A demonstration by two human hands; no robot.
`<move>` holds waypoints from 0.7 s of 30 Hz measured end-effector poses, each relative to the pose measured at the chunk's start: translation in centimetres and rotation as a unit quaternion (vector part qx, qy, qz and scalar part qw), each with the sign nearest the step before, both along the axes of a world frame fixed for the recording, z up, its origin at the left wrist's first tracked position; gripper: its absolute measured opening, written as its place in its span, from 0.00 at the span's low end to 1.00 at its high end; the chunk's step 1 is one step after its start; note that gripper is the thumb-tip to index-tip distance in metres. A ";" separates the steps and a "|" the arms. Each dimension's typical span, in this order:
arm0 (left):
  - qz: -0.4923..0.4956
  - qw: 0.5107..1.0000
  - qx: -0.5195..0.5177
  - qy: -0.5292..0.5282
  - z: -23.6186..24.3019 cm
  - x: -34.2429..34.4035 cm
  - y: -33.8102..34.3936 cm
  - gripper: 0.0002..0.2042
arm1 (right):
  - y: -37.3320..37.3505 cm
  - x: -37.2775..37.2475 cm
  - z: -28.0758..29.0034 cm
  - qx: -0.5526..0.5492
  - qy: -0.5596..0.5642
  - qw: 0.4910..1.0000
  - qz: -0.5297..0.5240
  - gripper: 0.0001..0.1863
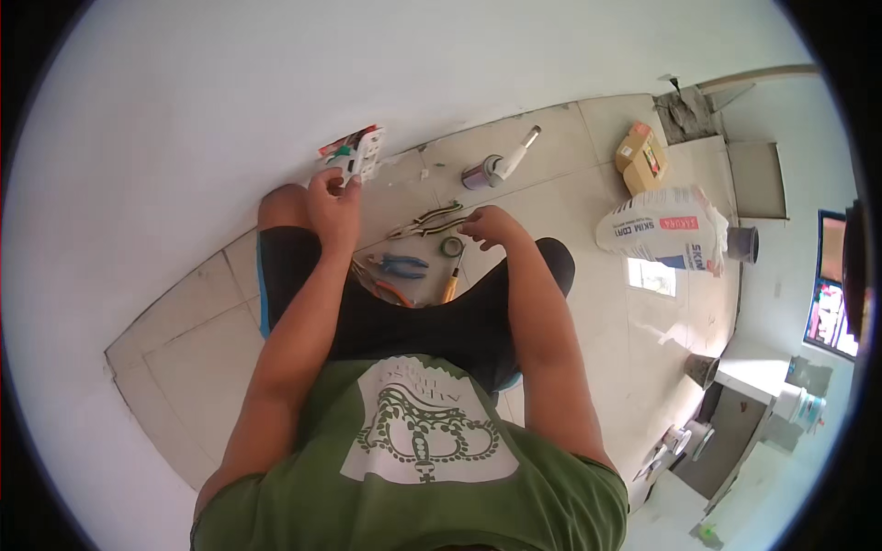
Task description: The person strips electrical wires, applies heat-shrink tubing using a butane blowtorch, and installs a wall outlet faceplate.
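My left hand [335, 207] is raised to the wall, its fingers closed on a white electrical socket plate [369, 154]. The plate stands out from a red-edged opening [333, 145] in the wall, with a bit of green wire [342, 151] showing behind it. Low over the floor, my right hand [493, 227] has its fingers curled at one handle end of a pair of pliers [427, 221] with pale green handles. Close beneath that hand lie a roll of green tape [451, 246] and a screwdriver with a yellow handle [450, 288].
Blue-handled pliers [401, 265] and an orange-handled tool [393, 292] lie between my legs. Ahead stands a can [480, 173] with a pale roller-like stick [519, 151] against it. To the right are a cardboard box [641, 161], a white sack [661, 230] and a dark bucket [742, 244].
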State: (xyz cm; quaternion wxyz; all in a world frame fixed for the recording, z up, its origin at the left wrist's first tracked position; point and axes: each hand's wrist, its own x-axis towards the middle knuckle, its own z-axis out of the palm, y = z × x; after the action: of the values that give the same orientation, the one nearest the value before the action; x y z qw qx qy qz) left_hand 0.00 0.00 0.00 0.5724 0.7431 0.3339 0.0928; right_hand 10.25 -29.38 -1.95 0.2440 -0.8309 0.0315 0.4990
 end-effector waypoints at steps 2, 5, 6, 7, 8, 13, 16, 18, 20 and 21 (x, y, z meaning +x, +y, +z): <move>0.049 0.986 0.150 -0.055 -0.6 -0.3 0.1 0.20 | 0.6 -0.4 0.6 0.061 0.003 0.998 0.023 0.28; -0.015 0.982 0.185 -0.044 -0.9 1.8 1.4 0.20 | 2.7 -0.1 1.4 0.087 -0.035 0.995 0.030 0.29; -0.060 0.980 0.188 -0.026 -0.6 1.9 1.6 0.20 | 2.8 -0.3 1.2 0.086 -0.032 0.995 0.030 0.29; -0.060 0.980 0.187 -0.024 -0.2 1.8 1.8 0.20 | 2.9 -0.6 1.0 0.090 -0.056 0.994 0.025 0.30; -0.097 0.959 0.267 0.004 0.1 1.6 1.8 0.19 | 2.9 -0.8 0.8 0.094 -0.080 0.992 0.020 0.31; -0.117 0.900 0.418 -0.040 1.9 1.2 1.7 0.16 | 2.7 -1.2 0.7 0.074 -0.083 0.994 0.008 0.31; -0.129 0.935 0.326 0.058 2.9 1.3 1.3 0.16 | 3.0 -1.1 1.1 0.070 -0.064 0.995 0.010 0.31; -0.156 0.947 0.265 0.096 1.8 1.9 1.3 0.15 | 3.2 -1.0 1.4 0.068 -0.050 0.996 0.023 0.31; -0.146 0.962 0.217 0.071 -0.5 2.5 1.5 0.15 | 3.2 -1.0 1.3 0.064 -0.062 0.996 0.025 0.30; -0.144 0.975 0.165 0.047 -0.8 2.8 1.5 0.15 | 3.1 -1.0 1.2 0.066 -0.065 0.995 0.027 0.30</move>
State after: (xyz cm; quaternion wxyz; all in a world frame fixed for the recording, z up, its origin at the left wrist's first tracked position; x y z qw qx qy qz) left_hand 2.83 1.50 -0.78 0.4330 0.8711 0.2298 0.0286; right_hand 9.23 -26.24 -0.72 0.2860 -0.8441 -0.0394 0.4517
